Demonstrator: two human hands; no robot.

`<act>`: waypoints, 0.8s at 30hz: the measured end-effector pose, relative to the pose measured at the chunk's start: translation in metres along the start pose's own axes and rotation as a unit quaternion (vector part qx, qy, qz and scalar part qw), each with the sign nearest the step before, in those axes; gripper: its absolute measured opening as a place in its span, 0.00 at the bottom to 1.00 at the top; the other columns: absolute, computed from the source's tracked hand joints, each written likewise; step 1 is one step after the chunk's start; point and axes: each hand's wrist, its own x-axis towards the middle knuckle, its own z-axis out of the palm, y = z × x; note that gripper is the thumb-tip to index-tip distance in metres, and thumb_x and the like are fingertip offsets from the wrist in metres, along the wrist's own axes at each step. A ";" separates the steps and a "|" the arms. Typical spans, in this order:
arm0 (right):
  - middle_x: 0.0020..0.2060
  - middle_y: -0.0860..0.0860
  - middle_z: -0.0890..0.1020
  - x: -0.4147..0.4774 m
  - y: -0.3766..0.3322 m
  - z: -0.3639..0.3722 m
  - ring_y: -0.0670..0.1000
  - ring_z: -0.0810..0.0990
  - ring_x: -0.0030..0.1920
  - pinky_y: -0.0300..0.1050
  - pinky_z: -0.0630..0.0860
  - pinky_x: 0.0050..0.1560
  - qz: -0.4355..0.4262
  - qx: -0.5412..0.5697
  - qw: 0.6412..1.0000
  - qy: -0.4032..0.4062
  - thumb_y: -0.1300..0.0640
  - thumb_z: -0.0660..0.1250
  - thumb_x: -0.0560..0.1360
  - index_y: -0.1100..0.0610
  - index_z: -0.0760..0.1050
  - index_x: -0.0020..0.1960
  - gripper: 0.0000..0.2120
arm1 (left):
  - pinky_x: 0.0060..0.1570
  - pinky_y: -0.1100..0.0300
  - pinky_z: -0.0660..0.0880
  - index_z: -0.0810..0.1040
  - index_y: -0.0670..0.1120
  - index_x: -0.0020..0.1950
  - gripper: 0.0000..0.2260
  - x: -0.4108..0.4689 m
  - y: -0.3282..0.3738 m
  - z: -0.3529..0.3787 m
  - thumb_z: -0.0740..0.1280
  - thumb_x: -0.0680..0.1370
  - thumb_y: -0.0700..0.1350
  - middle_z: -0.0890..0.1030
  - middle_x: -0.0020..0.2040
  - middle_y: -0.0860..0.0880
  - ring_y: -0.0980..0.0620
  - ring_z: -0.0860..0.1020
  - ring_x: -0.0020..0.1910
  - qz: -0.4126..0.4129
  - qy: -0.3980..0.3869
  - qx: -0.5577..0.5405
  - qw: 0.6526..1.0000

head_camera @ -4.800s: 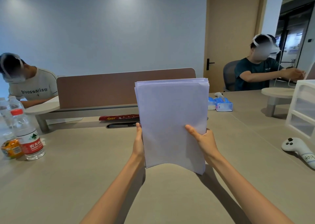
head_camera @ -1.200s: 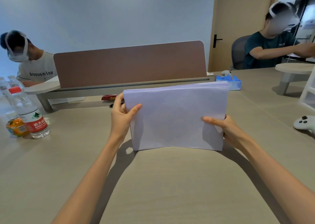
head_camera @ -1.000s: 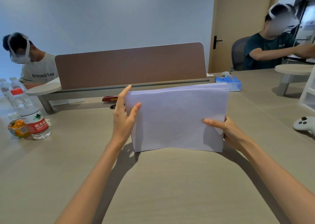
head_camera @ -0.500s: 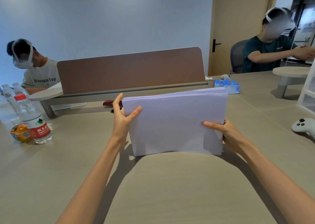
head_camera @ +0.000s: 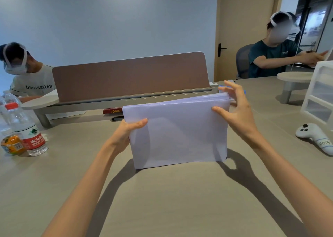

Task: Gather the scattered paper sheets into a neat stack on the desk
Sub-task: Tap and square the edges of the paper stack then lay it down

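A stack of white paper sheets (head_camera: 178,132) stands upright on its long edge on the beige desk (head_camera: 162,200), leaning a little away from me. My left hand (head_camera: 126,134) grips the stack's left edge, thumb on the front face. My right hand (head_camera: 236,110) is at the stack's upper right corner with its fingers spread and straight; the thumb lies on the front face and the fingers hover beside the top edge.
A brown divider panel (head_camera: 131,76) runs across the desk behind the paper. Water and juice bottles (head_camera: 27,134) stand at the left. A white controller (head_camera: 315,137) and white drawer unit (head_camera: 320,96) sit at the right. Two people sit at the far side.
My right hand let go of the stack's right edge and rose to its upper right corner with fingers spread. My left hand slid lower and closed on the left edge.
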 end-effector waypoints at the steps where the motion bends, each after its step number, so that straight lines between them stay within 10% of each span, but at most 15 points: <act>1: 0.67 0.43 0.72 0.003 -0.006 -0.002 0.44 0.72 0.64 0.35 0.71 0.59 -0.063 -0.075 0.995 -0.010 0.56 0.74 0.71 0.47 0.64 0.72 0.33 | 0.52 0.45 0.79 0.74 0.46 0.66 0.30 -0.001 0.001 -0.001 0.74 0.66 0.54 0.80 0.59 0.40 0.38 0.79 0.58 -0.002 -0.004 0.001 1.000; 9: 0.57 0.52 0.82 0.005 -0.029 -0.004 0.54 0.79 0.58 0.49 0.66 0.67 -0.239 -0.390 0.888 -0.049 0.54 0.66 0.74 0.55 0.75 0.65 0.20 | 0.46 0.50 0.81 0.74 0.50 0.63 0.40 -0.005 0.007 0.000 0.81 0.55 0.61 0.82 0.53 0.45 0.46 0.82 0.51 -0.014 -0.012 0.002 1.000; 16: 0.62 0.52 0.79 0.003 -0.037 0.005 0.53 0.77 0.62 0.49 0.62 0.71 -0.230 -0.396 0.882 -0.112 0.52 0.65 0.75 0.55 0.72 0.68 0.22 | 0.45 0.51 0.80 0.73 0.51 0.64 0.42 -0.010 0.008 -0.002 0.81 0.53 0.61 0.82 0.52 0.46 0.48 0.83 0.50 -0.017 -0.023 0.010 1.000; 24: 0.43 0.50 0.84 0.009 -0.036 0.005 0.55 0.80 0.46 0.49 0.72 0.54 -0.278 -0.345 0.895 -0.050 0.61 0.69 0.74 0.54 0.81 0.48 0.04 | 0.45 0.53 0.80 0.74 0.52 0.63 0.42 -0.011 0.008 0.002 0.81 0.52 0.62 0.83 0.50 0.49 0.50 0.83 0.49 -0.018 -0.018 0.008 1.000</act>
